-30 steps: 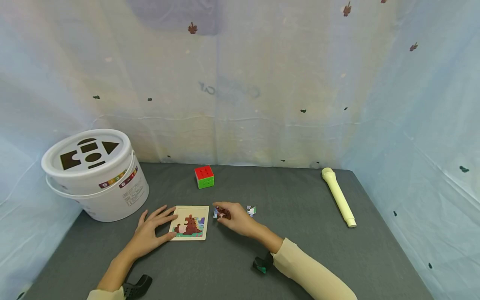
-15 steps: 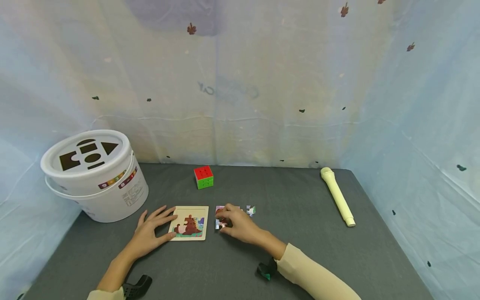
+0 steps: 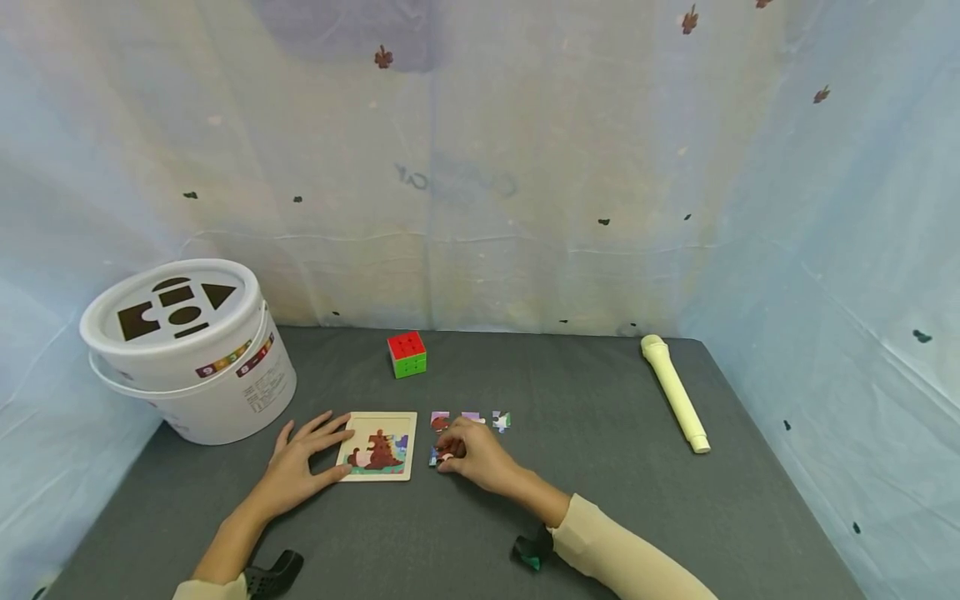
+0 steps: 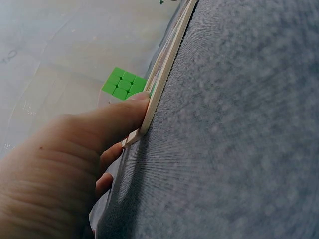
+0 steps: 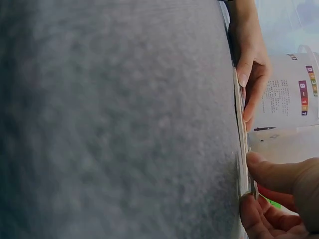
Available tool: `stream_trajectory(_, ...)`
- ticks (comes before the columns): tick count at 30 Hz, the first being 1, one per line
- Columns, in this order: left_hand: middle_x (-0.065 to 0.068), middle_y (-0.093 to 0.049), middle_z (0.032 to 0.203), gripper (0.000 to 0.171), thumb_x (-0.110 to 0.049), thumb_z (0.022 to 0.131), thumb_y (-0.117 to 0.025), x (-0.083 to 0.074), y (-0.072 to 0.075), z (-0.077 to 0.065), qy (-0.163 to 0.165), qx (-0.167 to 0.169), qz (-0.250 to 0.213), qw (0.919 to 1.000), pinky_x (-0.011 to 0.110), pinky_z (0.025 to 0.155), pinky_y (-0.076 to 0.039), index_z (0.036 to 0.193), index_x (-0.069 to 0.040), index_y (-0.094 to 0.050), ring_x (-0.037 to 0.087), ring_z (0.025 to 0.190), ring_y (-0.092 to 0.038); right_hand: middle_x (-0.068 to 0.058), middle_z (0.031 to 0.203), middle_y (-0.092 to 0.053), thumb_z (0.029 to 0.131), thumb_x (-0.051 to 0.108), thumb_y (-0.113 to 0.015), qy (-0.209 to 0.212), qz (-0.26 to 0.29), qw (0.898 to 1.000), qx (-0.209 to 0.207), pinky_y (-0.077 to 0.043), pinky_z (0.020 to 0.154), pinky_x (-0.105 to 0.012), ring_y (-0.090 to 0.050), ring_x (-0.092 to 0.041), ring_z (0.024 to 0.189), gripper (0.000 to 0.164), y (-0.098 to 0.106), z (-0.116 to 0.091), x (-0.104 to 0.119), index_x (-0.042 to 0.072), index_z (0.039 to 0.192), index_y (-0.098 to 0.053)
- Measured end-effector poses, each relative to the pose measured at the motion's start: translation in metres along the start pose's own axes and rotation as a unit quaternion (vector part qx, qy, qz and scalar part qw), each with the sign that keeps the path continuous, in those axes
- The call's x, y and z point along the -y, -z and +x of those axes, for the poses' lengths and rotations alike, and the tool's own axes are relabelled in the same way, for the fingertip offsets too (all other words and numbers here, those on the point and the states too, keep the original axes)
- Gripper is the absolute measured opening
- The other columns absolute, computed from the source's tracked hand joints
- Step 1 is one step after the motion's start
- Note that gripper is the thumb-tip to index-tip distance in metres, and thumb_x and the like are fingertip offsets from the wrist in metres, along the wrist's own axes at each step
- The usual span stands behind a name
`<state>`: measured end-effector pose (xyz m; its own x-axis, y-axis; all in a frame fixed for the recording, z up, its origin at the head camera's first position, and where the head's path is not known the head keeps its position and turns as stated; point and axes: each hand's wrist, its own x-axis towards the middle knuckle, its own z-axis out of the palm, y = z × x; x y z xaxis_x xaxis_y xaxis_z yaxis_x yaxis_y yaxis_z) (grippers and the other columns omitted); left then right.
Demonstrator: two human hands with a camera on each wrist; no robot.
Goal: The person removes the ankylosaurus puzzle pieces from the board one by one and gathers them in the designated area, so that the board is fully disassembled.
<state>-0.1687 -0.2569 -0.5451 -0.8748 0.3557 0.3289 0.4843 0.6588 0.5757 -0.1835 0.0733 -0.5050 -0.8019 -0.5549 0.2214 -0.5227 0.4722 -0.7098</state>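
Note:
A square wooden jigsaw board with a partly filled brown animal picture lies in front of me. My left hand rests at its left side, fingers spread and straight, with thumb and fingertips touching the board's edge. Just right of the board, my right hand pinches a small jigsaw piece between thumb and fingers, low over the table. In the right wrist view that piece shows edge-on. Beyond the hand lie a brown-and-purple piece, a partly covered piece and a green-and-white piece.
A red-and-green puzzle cube stands behind the board. At the left is a large white bucket with a shape-hole lid. A pale yellow stick lies at the right of the grey table. Pale curtains surround the back and sides.
My right hand has shifted slightly right and nearer to me, uncovering the brown-and-purple piece and the one beside it. Its fingers are now at a lower piece. My left hand has stayed still.

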Motion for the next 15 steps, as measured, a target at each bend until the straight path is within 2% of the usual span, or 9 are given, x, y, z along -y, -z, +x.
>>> stream_trajectory(6, 0.017, -0.05, 0.147, 0.058, -0.035, 0.081, -0.083, 0.0005, 0.0007, 0.0004, 0.0, -0.001, 0.0, 1.0, 0.076, 0.107, -0.001, 0.131, -0.01, -0.067, 0.046, 0.139, -0.034, -0.006, 0.089, -0.062, 0.077, 0.007, -0.086, 0.012, -0.031, 0.999, 0.001, -0.046, 0.066, -0.016, -0.058, -0.014, 0.074, 0.024, -0.0029, 0.0002, 0.0001, 0.003, 0.097, -0.075)
stream_trajectory(15, 0.017, -0.05, 0.148, 0.057, -0.035, 0.082, -0.082, 0.0005, 0.0, 0.0001, -0.005, -0.002, 0.0, 1.0, 0.076, 0.107, -0.002, 0.132, -0.01, -0.067, 0.045, 0.139, -0.033, -0.006, 0.092, -0.057, 0.081, 0.006, -0.082, 0.019, -0.067, 0.997, 0.027, -0.048, 0.074, -0.017, -0.057, -0.014, 0.082, 0.024, -0.005, -0.0002, -0.0008, 0.002, 0.103, -0.075)
